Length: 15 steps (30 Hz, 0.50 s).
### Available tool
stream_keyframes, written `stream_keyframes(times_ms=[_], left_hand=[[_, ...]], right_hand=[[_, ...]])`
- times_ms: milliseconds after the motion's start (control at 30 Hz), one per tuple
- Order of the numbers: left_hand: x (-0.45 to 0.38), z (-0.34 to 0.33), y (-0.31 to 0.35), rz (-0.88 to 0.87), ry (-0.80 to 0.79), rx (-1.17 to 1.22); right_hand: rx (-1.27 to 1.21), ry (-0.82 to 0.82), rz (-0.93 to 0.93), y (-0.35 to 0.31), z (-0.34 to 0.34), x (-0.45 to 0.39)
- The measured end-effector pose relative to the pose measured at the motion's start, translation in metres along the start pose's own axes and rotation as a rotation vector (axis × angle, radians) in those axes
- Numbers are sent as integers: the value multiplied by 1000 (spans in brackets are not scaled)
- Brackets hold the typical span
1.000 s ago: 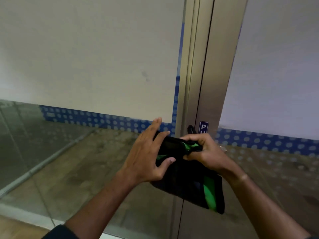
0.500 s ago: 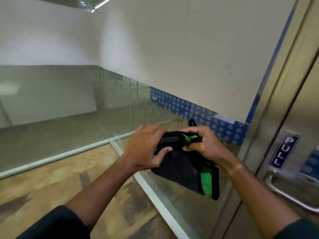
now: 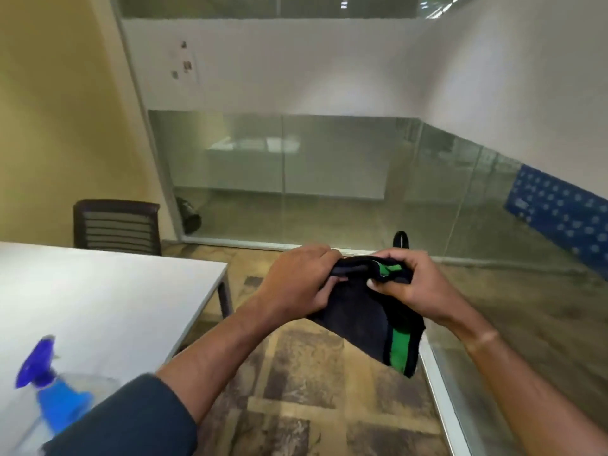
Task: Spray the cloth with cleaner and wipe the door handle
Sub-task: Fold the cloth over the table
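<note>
I hold the cloth [image 3: 362, 317] bunched in both hands' grip, and the sprayer [image 3: 49, 390] stands on the bench [image 3: 115, 297] well down-left, nearer my left hand [image 3: 296, 281] than my right [image 3: 411, 284].

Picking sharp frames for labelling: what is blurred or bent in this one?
Head view: the spray bottle on the white table is motion-smeared; both hands and the black-and-green cloth look fairly sharp; wide-angle bending curves the glass partition frames.
</note>
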<state>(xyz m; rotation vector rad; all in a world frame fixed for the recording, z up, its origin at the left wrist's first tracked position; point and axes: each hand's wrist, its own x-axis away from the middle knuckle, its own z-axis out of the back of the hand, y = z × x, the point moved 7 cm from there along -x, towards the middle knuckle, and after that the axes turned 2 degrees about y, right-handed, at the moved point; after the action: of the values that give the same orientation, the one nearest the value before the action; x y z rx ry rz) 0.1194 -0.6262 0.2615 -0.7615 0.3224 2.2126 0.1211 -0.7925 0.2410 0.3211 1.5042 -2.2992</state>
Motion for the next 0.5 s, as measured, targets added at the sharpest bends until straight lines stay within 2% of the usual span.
stream_keyframes(times_ms=[333,500], left_hand=[[142,105,-110,251,30,-125],[215,161,-161,276,31,-157]], right_hand=[[291,-194,216,-75,-193,-42],[296,-178,253,-117,-275,-46]])
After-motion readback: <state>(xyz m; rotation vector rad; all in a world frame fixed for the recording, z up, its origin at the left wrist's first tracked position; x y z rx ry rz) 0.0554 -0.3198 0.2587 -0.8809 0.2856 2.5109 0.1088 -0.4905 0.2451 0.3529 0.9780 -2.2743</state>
